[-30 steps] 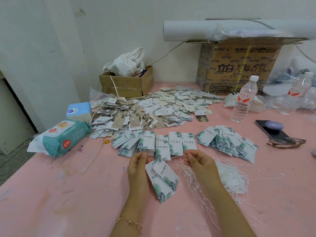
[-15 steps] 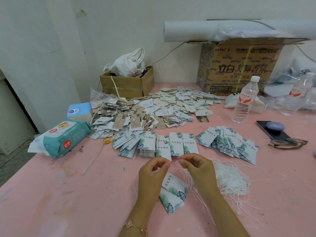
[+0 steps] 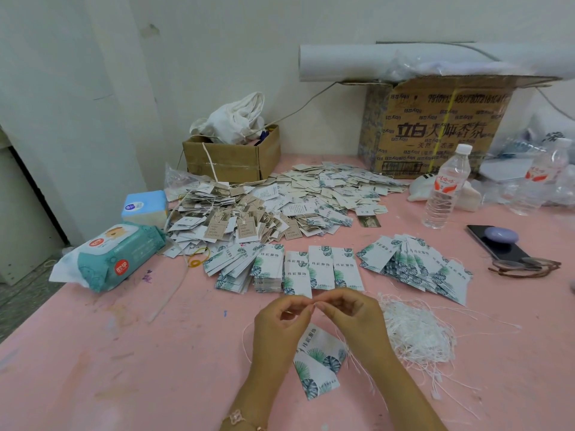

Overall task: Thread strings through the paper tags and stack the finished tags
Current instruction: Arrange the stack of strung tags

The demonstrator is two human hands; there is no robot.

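Observation:
My left hand (image 3: 280, 325) and my right hand (image 3: 351, 315) meet fingertip to fingertip above the pink table (image 3: 109, 368), each pinching an end of a thin white string (image 3: 245, 337). Two leaf-printed white tags (image 3: 317, 362) hang on that string just below my hands. A tangle of white strings (image 3: 417, 331) lies to the right. Rows of leaf-printed tags (image 3: 311, 269) lie beyond my hands, with a fanned batch (image 3: 413, 265) further right. A big heap of strung tags (image 3: 264, 206) covers the middle of the table.
A wet-wipes pack (image 3: 112, 256) and tissue box (image 3: 144, 206) sit at the left. Two cardboard boxes (image 3: 230, 157) (image 3: 435, 129) stand by the wall. A water bottle (image 3: 445, 188), a phone (image 3: 497, 244) and glasses (image 3: 522, 265) lie at the right.
My hands have come together from about a tag's width apart. The two tags dropped from my left fingers and now dangle on the string below.

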